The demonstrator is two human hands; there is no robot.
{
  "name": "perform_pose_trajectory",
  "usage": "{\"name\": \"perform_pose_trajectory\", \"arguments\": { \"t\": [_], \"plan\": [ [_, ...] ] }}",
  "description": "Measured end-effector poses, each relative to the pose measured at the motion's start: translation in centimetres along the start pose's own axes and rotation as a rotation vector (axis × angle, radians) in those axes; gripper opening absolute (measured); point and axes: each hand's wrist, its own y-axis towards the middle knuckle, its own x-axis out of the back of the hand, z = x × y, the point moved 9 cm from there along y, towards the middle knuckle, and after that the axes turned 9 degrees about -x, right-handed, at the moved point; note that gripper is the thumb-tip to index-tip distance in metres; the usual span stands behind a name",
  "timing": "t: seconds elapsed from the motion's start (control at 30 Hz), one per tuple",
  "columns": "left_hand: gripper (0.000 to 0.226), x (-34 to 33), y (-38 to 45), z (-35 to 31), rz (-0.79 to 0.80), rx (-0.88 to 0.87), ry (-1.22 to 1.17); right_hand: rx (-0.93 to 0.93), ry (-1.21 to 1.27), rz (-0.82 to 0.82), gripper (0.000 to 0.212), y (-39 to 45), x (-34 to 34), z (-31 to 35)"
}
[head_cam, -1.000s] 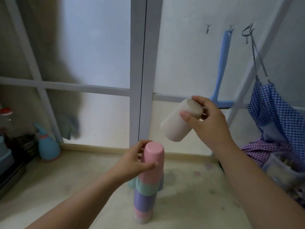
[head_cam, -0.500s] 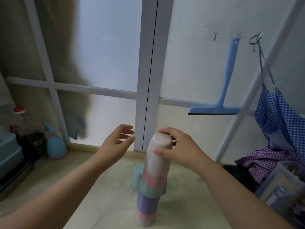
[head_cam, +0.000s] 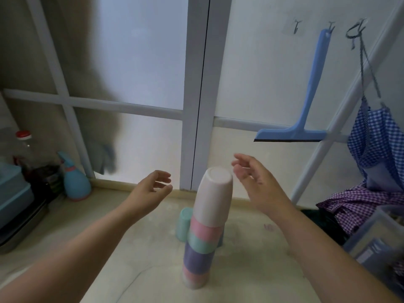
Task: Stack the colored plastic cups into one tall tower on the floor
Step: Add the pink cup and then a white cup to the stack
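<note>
Standing between spread fingers [head_cam: 162, 179], untouched: cup tower [head_cam: 206, 217].

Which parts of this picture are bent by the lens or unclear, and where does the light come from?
In the head view, the wide lens bows the window frame and the rack pole at the right edge; soft daylight comes through the frosted glass, without hard glare; a dark smeared shape behind that glass is unreadable; the clear bin at lower right is blurred; the white cup on top is sharp.

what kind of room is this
Probably a home utility or laundry corner: a blue squeegee hangs from a wall hook, a spray bottle stands on the floor, and checked cloths hang at the right.
</note>
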Motion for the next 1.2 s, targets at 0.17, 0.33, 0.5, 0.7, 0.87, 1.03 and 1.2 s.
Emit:
{"name": "perform_pose_trajectory", "arguments": {
  "t": [0.17, 0.33, 0.5, 0.7, 0.87, 1.03, 1.2],
  "plan": [
    [0.035, -1.8, 0.6, 5.8, 0.135, 0.067, 0.117, -0.107, -0.026, -0.092, 0.015, 1.7, 1.7, -5.7],
    [0.057, -5.1, 1.9, 11.4, 0.258, 0.135, 0.119, -0.276, -0.061, -0.101, 0.019, 1.7, 1.0, -12.4],
    [0.074, -9.7, 3.1, 15.6, 0.41, 0.181, 0.068, -0.38, -0.096, -0.13, 0.018, 0.1, 0.4, -17.5],
    [0.074, -13.0, 3.7, 17.1, 0.493, 0.21, 0.048, -0.452, -0.092, -0.148, 0.014, -1.9, 1.2, -20.3],
    [0.064, -12.9, 3.5, 16.3, 0.453, 0.186, 0.077, -0.464, -0.116, -0.142, 0.034, -2.6, 1.3, -20.3],
    [0.055, -7.4, 3.4, 12.9, 0.174, 0.194, -0.013, -0.45, -0.164, -0.076, 0.021, -1.1, -1.4, -20.5],
    [0.041, -2.1, 2.6, 8.4, 0.016, 0.124, -0.129, -0.351, -0.381, 0.178, 0.064, 2.7, -7.6, -23.6]
  ]
}}
